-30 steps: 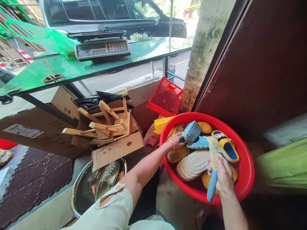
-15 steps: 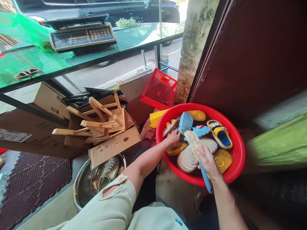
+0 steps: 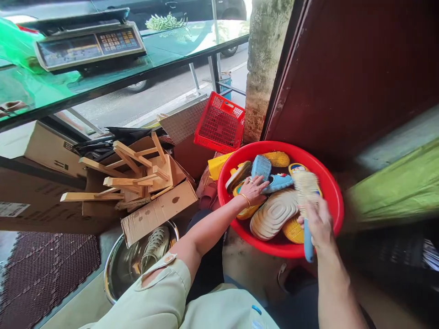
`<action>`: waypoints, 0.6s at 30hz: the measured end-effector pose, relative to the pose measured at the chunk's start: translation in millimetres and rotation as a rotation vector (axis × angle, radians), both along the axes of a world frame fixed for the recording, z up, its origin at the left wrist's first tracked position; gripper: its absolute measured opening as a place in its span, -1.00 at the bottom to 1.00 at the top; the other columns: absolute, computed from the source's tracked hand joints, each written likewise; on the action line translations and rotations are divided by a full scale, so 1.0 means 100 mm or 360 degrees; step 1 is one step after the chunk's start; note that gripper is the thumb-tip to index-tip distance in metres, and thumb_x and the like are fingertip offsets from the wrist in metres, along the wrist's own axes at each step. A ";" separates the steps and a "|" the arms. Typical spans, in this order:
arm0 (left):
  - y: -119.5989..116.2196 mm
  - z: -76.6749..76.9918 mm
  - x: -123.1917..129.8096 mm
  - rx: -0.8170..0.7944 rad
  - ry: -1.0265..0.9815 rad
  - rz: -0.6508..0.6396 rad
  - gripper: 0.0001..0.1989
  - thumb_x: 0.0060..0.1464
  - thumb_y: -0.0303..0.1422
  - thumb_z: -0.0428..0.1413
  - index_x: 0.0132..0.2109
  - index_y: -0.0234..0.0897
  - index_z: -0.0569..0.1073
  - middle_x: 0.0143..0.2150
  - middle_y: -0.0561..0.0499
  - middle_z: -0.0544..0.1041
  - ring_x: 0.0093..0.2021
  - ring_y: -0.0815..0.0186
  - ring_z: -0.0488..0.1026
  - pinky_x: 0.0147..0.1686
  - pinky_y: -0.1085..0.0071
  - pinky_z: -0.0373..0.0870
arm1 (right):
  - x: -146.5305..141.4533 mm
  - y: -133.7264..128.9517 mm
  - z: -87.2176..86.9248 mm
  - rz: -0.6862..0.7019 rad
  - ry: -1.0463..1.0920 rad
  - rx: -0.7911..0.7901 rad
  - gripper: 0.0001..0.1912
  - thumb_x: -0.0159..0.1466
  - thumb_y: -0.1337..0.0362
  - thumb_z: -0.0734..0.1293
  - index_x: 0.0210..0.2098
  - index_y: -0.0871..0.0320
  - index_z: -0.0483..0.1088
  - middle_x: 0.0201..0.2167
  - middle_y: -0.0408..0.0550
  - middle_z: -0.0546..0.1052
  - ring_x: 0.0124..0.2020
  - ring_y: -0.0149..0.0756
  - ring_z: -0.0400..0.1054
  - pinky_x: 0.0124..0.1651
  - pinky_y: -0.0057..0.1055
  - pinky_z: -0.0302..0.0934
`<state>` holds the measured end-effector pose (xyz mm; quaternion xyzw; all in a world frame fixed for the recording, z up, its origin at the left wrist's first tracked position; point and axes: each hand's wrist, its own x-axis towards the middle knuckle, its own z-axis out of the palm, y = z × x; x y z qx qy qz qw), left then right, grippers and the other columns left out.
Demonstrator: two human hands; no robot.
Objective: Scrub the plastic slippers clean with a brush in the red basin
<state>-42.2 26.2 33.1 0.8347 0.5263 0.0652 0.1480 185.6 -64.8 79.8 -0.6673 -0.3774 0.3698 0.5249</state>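
I see the right hand (image 3: 317, 224) clenched around the blue handle of a scrubbing brush (image 3: 308, 242). The pale bristles stand above the slippers and look a little blurred. The left hand (image 3: 252, 191), with a gold bangle (image 3: 244, 198) on its wrist, lies on the slippers, and I cannot tell if its fingers really grasp one. It is just beside a light blue slipper (image 3: 278, 183). The slippers are all inside a red plastic basin (image 3: 338, 205), on the ground. With the blue one I see a grey-blue slipper (image 3: 261, 167), a beige slipper (image 3: 273, 214) with its sole up, and a yellow slipper (image 3: 293, 229).

Left of the basin is a stainless steel bowl (image 3: 120, 274) with a perforated clog (image 3: 156, 249) in it. Behind the bowl, wooden pieces (image 3: 130, 183) lie in an open cardboard box (image 3: 157, 212). A red plastic crate (image 3: 219, 123) stands near a mossy concrete pillar (image 3: 265, 68). Higher up, a digital scale (image 3: 89, 45) and green beans (image 3: 166, 21) lie on the glass tabletop (image 3: 178, 48).
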 end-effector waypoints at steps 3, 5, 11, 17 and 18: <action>0.04 -0.16 0.00 -0.0117 0.0146 0.0041 -0.31 0.25 -0.16 0.10 0.47 -0.05 0.14 0.58 -0.09 -0.01 0.55 -0.03 -0.11 0.44 -0.25 -0.13 | 0.07 0.00 -0.01 0.0062 0.0074 -0.0184 -0.21 0.11 -0.19 0.47 0.21 0.10 0.41 -0.29 -0.03 0.58 -0.63 -0.35 0.36 -0.67 -0.42 0.21; 0.07 -0.25 -0.02 -0.0168 0.0175 0.0090 -0.32 0.27 -0.18 0.07 0.48 -0.03 0.12 0.57 -0.07 0.01 0.56 -0.02 -0.11 0.44 -0.28 -0.17 | 0.11 -0.02 0.02 -0.0007 0.0143 -0.0117 -0.19 0.10 -0.21 0.47 0.22 0.07 0.39 -0.23 -0.02 0.59 -0.62 -0.39 0.35 -0.66 -0.43 0.24; 0.06 -0.21 0.03 -0.0285 0.0201 0.0161 -0.37 0.29 -0.31 0.00 0.47 -0.03 0.17 0.54 -0.11 0.11 0.54 -0.04 -0.05 0.41 -0.29 -0.03 | 0.26 -0.15 0.13 -0.0090 0.0318 -0.0035 -0.25 0.08 -0.21 0.49 0.14 0.05 0.40 -0.26 -0.10 0.59 -0.63 -0.46 0.35 -0.66 -0.52 0.24; -0.28 0.01 0.38 -0.0037 -0.0206 0.0031 -0.34 0.33 -0.12 0.02 0.47 -0.22 0.14 0.37 -0.26 0.36 0.34 -0.04 0.32 0.34 0.03 0.22 | 0.39 -0.23 0.13 -0.0136 0.0420 -0.0032 -0.28 0.07 -0.18 0.51 0.10 0.03 0.41 -0.37 -0.19 0.55 -0.65 -0.44 0.35 -0.67 -0.52 0.25; -0.39 -0.02 0.47 -0.0099 -0.0252 -0.0083 -0.24 0.29 -0.03 0.07 0.48 -0.27 0.09 0.38 -0.30 0.33 0.33 -0.07 0.33 0.31 0.06 0.25 | 0.41 -0.24 0.13 -0.0155 0.0411 -0.0030 -0.27 0.06 -0.18 0.51 0.11 0.04 0.42 -0.37 -0.19 0.56 -0.64 -0.44 0.35 -0.66 -0.52 0.25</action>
